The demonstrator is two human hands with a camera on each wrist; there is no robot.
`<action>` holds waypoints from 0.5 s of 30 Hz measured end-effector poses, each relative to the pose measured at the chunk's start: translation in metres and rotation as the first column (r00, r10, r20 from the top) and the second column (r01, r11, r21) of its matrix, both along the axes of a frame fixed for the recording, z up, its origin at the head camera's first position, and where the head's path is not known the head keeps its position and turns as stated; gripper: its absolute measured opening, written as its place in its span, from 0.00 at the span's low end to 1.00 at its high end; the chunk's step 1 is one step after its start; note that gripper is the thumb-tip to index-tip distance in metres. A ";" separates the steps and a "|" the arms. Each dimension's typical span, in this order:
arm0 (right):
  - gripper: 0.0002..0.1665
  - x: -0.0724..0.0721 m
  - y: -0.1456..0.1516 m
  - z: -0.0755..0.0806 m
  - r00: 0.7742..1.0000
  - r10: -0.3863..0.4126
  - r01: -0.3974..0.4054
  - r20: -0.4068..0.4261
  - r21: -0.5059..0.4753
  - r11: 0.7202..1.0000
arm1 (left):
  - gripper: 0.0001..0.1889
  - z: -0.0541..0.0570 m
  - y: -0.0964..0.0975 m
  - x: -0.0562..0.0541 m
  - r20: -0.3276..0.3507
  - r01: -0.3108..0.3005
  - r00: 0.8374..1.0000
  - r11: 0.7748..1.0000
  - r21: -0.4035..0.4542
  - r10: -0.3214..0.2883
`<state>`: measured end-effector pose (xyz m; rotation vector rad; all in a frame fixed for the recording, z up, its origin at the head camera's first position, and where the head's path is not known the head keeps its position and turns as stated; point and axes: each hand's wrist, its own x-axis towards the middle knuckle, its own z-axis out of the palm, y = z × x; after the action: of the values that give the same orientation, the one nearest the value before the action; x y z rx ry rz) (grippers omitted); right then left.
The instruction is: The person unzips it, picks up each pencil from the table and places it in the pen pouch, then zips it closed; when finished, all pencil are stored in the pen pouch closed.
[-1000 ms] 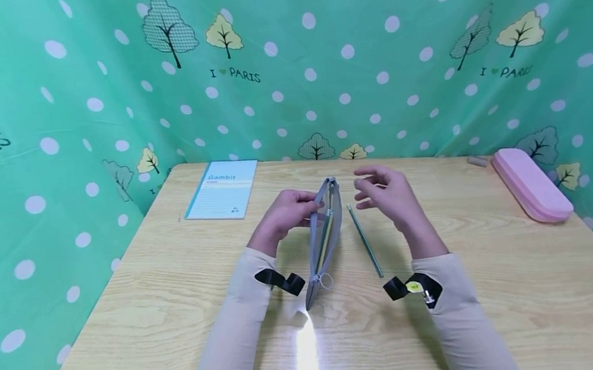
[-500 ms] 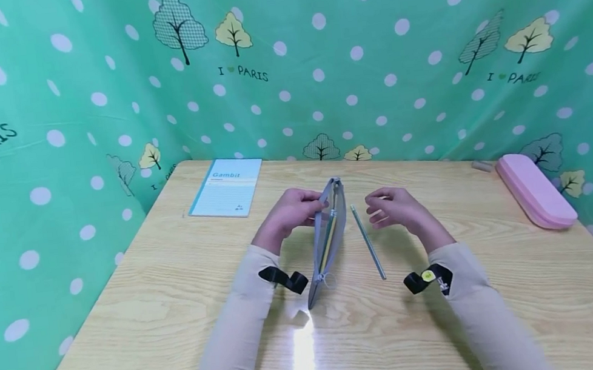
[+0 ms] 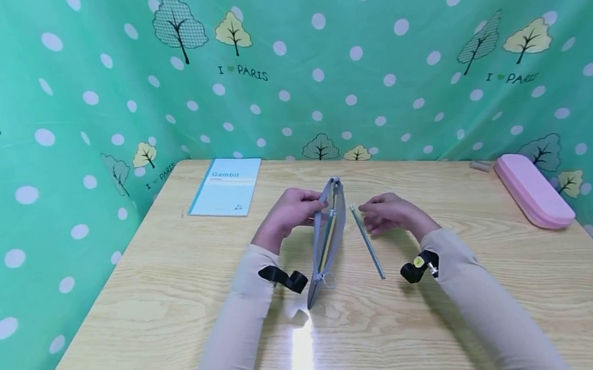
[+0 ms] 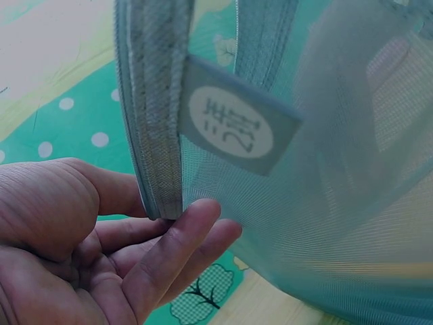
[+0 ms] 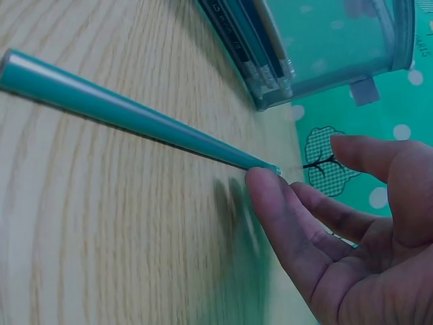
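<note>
My left hand (image 3: pixel 294 213) pinches the upper edge of a grey-blue mesh zip pouch (image 4: pixel 270 230), which stands on its long side with its mouth unzipped. Several pencils (image 5: pixel 254 40) lie inside, seen through the mesh. A fabric label (image 4: pixel 237 118) sticks out beside the zip. Right of the pouch, a green pencil (image 5: pixel 128 115) lies on the wooden table. My right hand (image 3: pixel 390 212) is beside this pencil's far end, fingers loosely bent and thumb apart. In the right wrist view a fingertip overlaps that end; whether it touches, I cannot tell.
A light-blue notebook (image 3: pixel 225 187) lies at the table's back left. At the back right are a pink pencil case (image 3: pixel 533 190) and a small grey-brown object (image 3: pixel 480 166). Green patterned cloth (image 3: pixel 349 69) hangs behind and beside the wooden table (image 3: pixel 180 320).
My right hand has come down from beside the pouch's top, first moving right, then back left to the loose pencil's far end. The left hand holds the pouch as before.
</note>
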<state>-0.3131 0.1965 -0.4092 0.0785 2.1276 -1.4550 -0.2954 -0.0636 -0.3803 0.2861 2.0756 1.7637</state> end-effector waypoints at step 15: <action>0.26 0.000 -0.020 -0.010 0.991 -0.002 0.038 -0.132 0.268 0.963 | 0.19 0.000 0.000 0.000 0.029 -0.005 1.000 1.000 -0.003 0.005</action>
<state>-0.3136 0.1769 -0.4194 0.1095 2.4296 -1.2002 -0.2953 -0.0636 -0.3806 0.2531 2.0600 1.7574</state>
